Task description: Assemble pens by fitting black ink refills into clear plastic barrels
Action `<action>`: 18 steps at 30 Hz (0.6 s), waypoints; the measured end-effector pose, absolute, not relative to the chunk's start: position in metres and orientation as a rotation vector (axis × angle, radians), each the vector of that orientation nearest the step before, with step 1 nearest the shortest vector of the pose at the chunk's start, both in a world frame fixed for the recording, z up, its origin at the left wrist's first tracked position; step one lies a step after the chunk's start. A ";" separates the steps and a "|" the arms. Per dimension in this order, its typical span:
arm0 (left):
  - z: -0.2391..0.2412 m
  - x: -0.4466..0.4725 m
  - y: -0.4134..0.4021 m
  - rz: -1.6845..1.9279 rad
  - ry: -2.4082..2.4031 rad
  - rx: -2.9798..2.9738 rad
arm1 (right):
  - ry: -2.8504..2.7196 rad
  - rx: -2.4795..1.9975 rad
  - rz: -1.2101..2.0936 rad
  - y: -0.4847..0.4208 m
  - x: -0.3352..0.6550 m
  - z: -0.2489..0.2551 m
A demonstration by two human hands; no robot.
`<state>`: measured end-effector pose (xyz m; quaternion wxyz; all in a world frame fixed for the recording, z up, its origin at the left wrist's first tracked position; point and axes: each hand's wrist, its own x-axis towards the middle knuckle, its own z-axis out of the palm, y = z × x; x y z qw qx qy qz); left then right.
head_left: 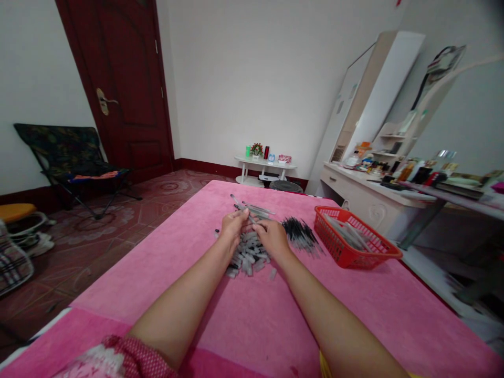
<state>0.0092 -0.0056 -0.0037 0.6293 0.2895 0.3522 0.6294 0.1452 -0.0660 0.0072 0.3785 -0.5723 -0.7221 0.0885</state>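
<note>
Over the pink-covered table, my left hand (232,226) is closed with thumb and fingers round a slim, clear pen (237,201), whose far end points up and to the left. My right hand (274,237) pinches the pen's nearer end, close to the left fingertips. Beneath both hands spreads a heap of small clear and grey pieces that look like pen caps (248,258), partly hidden by the hands. Several clear pen barrels (260,210) lie just beyond the fingers. To the right of my right hand is a bundle of thin black-and-clear sticks, probably pen refills (301,235).
A red plastic basket (346,259) holding clear, long pieces (350,234) stands on the right of the pink cloth (165,252). Past the table are a small white stand (262,161), a folding chair (74,152) and a cluttered dresser (374,189).
</note>
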 end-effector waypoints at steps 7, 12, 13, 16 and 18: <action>-0.015 -0.053 0.015 1.716 0.879 0.469 | -1.863 -1.722 -0.113 -0.077 0.145 0.004; -0.021 -0.032 0.006 1.608 0.796 0.651 | -1.874 -1.454 0.012 -0.065 0.145 -0.006; -0.022 -0.027 0.004 1.588 0.790 0.729 | -1.869 -1.395 0.052 -0.063 0.145 -0.008; -0.025 -0.016 0.002 1.588 0.796 1.042 | -1.780 -1.302 0.208 -0.056 0.148 -0.013; -0.027 -0.012 0.002 1.593 0.794 1.206 | -1.703 -1.258 0.326 -0.053 0.150 -0.015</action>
